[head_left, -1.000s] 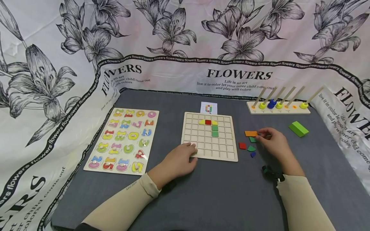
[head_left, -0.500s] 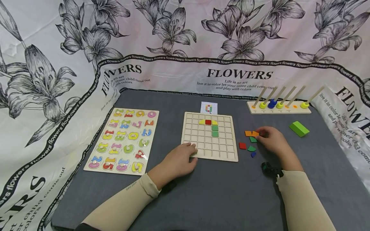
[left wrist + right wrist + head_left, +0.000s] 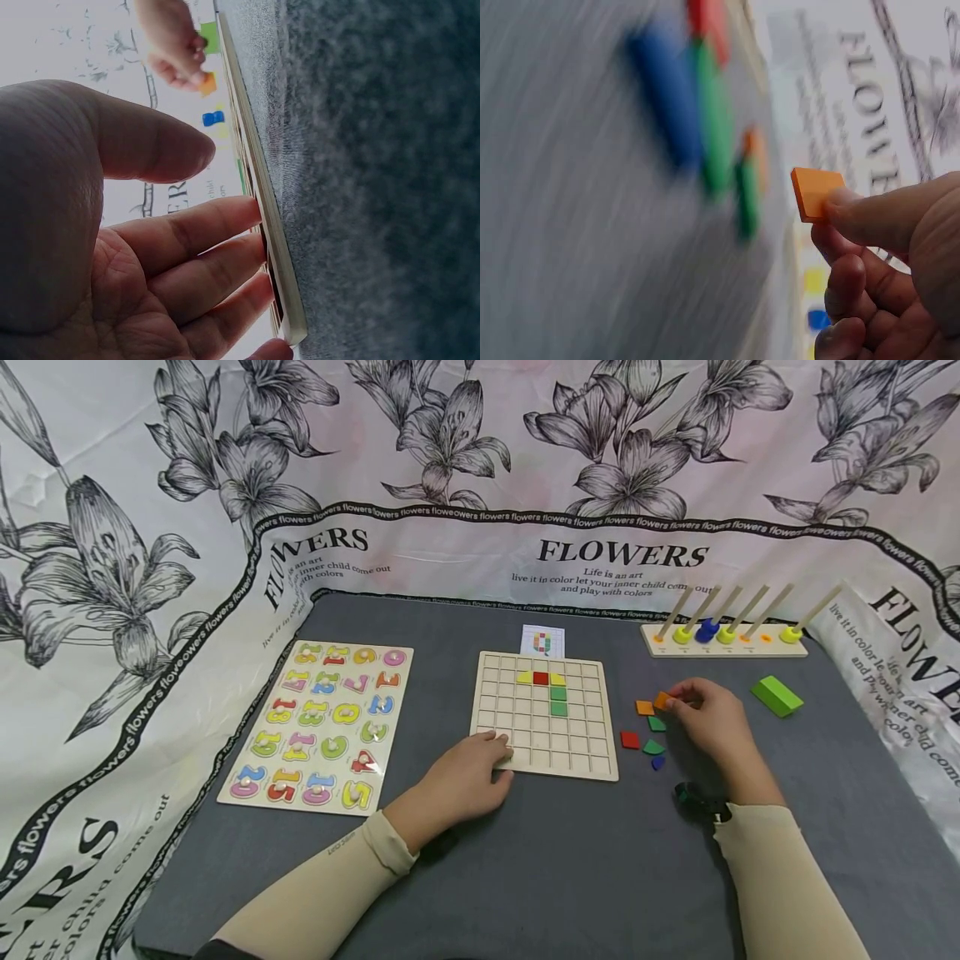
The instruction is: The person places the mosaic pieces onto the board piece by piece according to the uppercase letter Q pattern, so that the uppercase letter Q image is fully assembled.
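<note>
My right hand (image 3: 708,720) pinches an orange square tile (image 3: 814,195) between thumb and fingers, lifted off the table in the right wrist view. A second orange tile (image 3: 643,707) lies just left of it. Closer to me are a green tile (image 3: 657,724), a red square (image 3: 630,740), a green rounded piece (image 3: 653,747) and a small blue piece (image 3: 657,762). Fingers of my left hand (image 3: 461,777) rest, fairly straight, on the near left corner of a wooden grid board (image 3: 585,752). On that board sit two yellow pieces, a red square (image 3: 541,678) and two green squares (image 3: 558,693).
A pattern card (image 3: 543,640) touches the board's far edge. Left of the board lies a number puzzle (image 3: 330,727). At the back right stands a peg rack (image 3: 723,647) with coloured rings, and a green block (image 3: 777,695) lies in front of it.
The two orange tiles lay side by side; my right hand has separated the right one and raised it slightly. My left hand and the board have stayed put.
</note>
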A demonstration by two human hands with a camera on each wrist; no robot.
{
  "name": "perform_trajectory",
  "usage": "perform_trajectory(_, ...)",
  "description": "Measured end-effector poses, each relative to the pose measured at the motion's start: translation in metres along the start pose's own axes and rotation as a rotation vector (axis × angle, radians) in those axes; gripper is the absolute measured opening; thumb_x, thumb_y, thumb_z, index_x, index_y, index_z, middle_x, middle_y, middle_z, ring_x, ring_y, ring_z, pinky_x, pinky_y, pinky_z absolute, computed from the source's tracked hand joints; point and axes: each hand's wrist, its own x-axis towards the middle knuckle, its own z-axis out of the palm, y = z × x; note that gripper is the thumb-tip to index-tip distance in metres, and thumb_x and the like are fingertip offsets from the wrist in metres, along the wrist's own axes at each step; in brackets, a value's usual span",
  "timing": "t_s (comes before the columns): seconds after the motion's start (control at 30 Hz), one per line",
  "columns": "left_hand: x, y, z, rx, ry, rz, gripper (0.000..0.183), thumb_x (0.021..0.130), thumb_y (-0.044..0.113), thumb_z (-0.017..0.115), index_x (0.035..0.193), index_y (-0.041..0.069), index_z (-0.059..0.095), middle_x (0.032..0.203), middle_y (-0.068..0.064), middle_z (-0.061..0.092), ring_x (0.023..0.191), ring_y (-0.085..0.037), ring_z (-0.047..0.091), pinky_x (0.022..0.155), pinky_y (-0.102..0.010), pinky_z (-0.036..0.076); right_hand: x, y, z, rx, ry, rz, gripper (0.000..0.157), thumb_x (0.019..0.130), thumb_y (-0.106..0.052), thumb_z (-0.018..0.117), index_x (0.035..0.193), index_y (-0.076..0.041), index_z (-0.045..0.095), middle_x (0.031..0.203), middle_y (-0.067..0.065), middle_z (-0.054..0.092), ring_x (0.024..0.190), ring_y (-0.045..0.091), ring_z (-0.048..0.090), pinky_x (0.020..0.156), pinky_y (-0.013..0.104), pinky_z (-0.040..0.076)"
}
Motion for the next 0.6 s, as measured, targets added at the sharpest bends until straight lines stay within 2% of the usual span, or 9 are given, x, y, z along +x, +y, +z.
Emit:
perform_trajectory(0.17, -0.001, -0.001, 0.000, 0.003, 0.007, 0.002, 0.041, 0.107, 0.025, 0.064, 0.144, 0.008, 0.072, 0.157, -0.012, 0.063, 0.154, -0.033, 0.052, 0.126, -0.049, 0.048, 0.009, -0.046, 0.011, 0.079, -0.020, -0.027, 0.025, 0.111, -0.024, 0.065, 0.125, -0.004, 0.071, 0.118, 0.021, 0.075, 0.095, 0.034, 0.070, 0.071, 0.032, 0.055)
perform_trajectory(0.33, -0.001, -0.003, -0.001, 0.016, 0.006, 0.009, 0.040, 0.107, 0.025, 0.065, 0.143, 0.009, 0.072, 0.157, -0.012, 0.063, 0.154, -0.032, 0.053, 0.126, -0.048, 0.048, 0.030, -0.093, 0.045, 0.137, -0.100, -0.088, 0.021, 0.111, -0.021, 0.066, 0.124, -0.006, 0.072, 0.122, 0.019, 0.074, 0.103, 0.035, 0.069, 0.079, 0.041, 0.056)
perform_trajectory(0.4, 0.000, -0.003, -0.001, 0.025, 0.005, 0.014, 0.040, 0.107, 0.025, 0.064, 0.143, 0.009, 0.072, 0.157, -0.012, 0.063, 0.154, -0.032, 0.053, 0.126, -0.048, 0.048, 0.039, -0.106, 0.062, 0.155, -0.138, -0.110, 0.019, 0.110, -0.020, 0.067, 0.123, -0.007, 0.073, 0.124, 0.017, 0.074, 0.107, 0.034, 0.068, 0.083, 0.042, 0.055)
perform_trajectory(0.6, 0.002, -0.003, -0.001, 0.039, 0.001, 0.019, 0.041, 0.108, 0.027, 0.063, 0.143, 0.009, 0.072, 0.158, -0.011, 0.063, 0.153, -0.031, 0.053, 0.126, -0.047, 0.048, 0.053, -0.130, 0.097, 0.205, -0.256, -0.149, 0.018, 0.111, -0.019, 0.067, 0.122, -0.008, 0.075, 0.121, 0.016, 0.072, 0.100, 0.031, 0.065, 0.079, 0.039, 0.055)
